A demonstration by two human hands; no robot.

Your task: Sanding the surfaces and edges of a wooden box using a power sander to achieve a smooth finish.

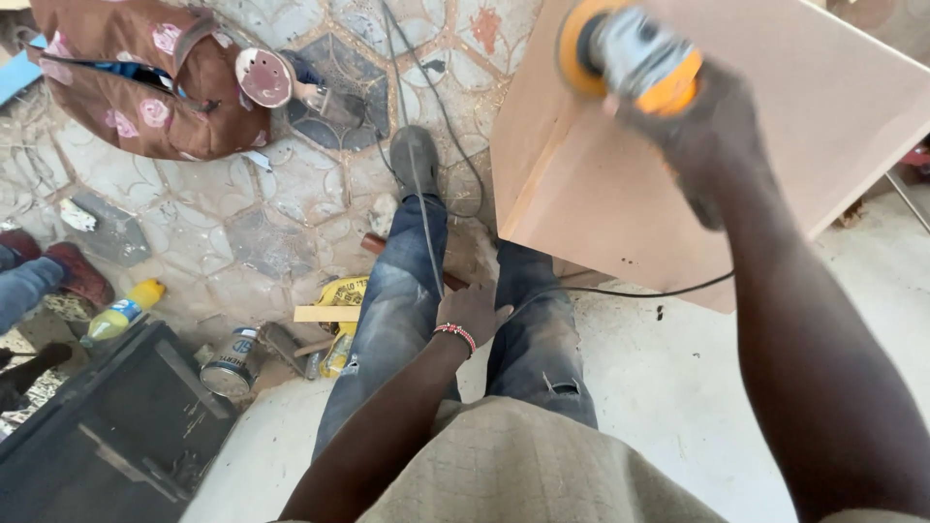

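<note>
Right hand holds the sander on the board's upper corner.

The right hand (693,145) is closed around the orange sander (625,53), pressed on the tan board (823,116) near its top left corner. The left hand (472,312), loosely curled and holding nothing, rests on the knee below the board.
</note>
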